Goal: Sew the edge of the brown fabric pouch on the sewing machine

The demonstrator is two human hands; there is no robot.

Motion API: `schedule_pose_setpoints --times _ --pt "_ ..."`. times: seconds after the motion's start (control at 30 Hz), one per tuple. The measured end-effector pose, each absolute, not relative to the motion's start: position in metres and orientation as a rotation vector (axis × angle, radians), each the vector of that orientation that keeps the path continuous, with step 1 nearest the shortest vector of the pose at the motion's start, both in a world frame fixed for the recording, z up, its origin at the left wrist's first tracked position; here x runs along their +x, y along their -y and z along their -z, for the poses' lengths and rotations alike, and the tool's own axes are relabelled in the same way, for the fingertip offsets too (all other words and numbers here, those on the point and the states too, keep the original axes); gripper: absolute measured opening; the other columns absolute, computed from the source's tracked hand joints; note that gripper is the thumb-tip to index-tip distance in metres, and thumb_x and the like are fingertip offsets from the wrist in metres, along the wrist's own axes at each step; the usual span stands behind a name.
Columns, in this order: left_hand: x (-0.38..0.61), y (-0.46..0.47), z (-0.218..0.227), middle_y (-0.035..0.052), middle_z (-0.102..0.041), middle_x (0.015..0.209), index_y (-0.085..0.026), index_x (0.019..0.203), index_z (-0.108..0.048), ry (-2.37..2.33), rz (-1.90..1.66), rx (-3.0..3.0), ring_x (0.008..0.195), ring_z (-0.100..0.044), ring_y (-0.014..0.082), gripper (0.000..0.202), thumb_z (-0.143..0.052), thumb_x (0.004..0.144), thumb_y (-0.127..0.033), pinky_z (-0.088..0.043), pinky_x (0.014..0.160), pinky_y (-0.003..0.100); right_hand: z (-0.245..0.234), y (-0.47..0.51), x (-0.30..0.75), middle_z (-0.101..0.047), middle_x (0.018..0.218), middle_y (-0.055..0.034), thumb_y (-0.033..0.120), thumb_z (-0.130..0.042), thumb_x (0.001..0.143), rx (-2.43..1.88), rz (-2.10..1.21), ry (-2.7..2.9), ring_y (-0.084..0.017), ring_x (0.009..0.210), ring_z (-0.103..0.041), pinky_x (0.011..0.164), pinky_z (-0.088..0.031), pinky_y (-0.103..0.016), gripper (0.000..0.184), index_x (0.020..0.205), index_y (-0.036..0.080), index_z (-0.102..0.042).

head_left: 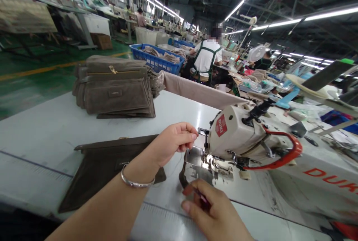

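Observation:
My left hand (pixel 175 140), with a silver bangle on the wrist, is raised beside the sewing machine head (pixel 237 133), its fingertips pinched on a thin thread close to the machine's front. My right hand (pixel 212 209) is low in front of the needle plate (pixel 201 162), fingers closed on a small dark tool I cannot make out. A brown flat bag (pixel 103 166) lies on the white table (pixel 41 133) to the left of my left forearm, partly hidden under it.
A stack of brown bags (pixel 117 88) sits at the table's far left. A blue basket (pixel 156 60) of fabric pieces stands behind it. A person in a white shirt and green apron (pixel 205 60) works with their back turned. Cluttered workstations fill the right.

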State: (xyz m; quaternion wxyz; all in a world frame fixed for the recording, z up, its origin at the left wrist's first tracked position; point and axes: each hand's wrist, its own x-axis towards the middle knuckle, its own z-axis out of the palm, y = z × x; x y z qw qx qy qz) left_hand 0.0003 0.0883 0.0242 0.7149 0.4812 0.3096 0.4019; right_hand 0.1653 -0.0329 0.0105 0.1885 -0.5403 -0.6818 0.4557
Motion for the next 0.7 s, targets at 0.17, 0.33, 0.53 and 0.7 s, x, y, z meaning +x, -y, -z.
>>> schedule_pose_setpoints --times 0.17,0.33,0.53,0.7 --pt "-0.004 -0.090 -0.024 -0.0031 -0.055 0.060 -0.013 0.087 -0.058 -0.567 -0.905 1.036 0.048 -0.038 0.0046 0.017 -0.067 0.078 -0.024 -0.022 0.045 0.019 0.006 0.018 0.146 -0.062 0.107 -0.0016 0.003 -0.047 0.073 -1.385 -0.834 2.337 -0.018 0.087 -0.062 0.077 -0.047 -0.027 0.079 0.145 0.035 -0.039" --pt "-0.016 -0.088 -0.038 0.0004 -0.061 0.073 -0.015 0.093 -0.058 -0.923 -1.042 1.392 0.061 -0.050 0.0105 0.011 -0.058 0.083 -0.021 -0.036 0.057 0.023 0.010 0.008 0.136 -0.062 0.096 -0.0023 0.000 -0.048 0.074 -1.572 -0.627 2.312 -0.018 0.084 -0.060 0.070 -0.040 -0.026 0.037 0.099 0.022 -0.063" --pt "-0.051 -0.038 -0.046 0.0012 -0.061 0.098 -0.021 0.098 -0.064 -1.367 -0.843 2.098 0.091 -0.056 0.0174 0.023 -0.050 0.085 -0.008 -0.041 0.087 0.034 -0.003 0.036 0.148 -0.051 0.072 0.0025 0.023 -0.050 0.089 -1.413 -1.189 1.903 -0.014 0.069 -0.048 0.061 -0.031 -0.024 0.011 0.079 0.020 -0.053" --pt "-0.067 0.002 -0.008 0.0009 -0.060 0.108 -0.027 0.097 -0.074 -1.254 -0.533 2.072 0.104 -0.054 0.0206 0.024 -0.076 0.075 -0.017 -0.040 0.095 0.034 -0.015 0.058 0.153 -0.047 0.067 0.0034 0.043 -0.052 0.090 -1.264 -1.406 1.734 -0.013 0.062 -0.040 0.057 -0.027 -0.025 0.027 0.078 0.019 -0.055"
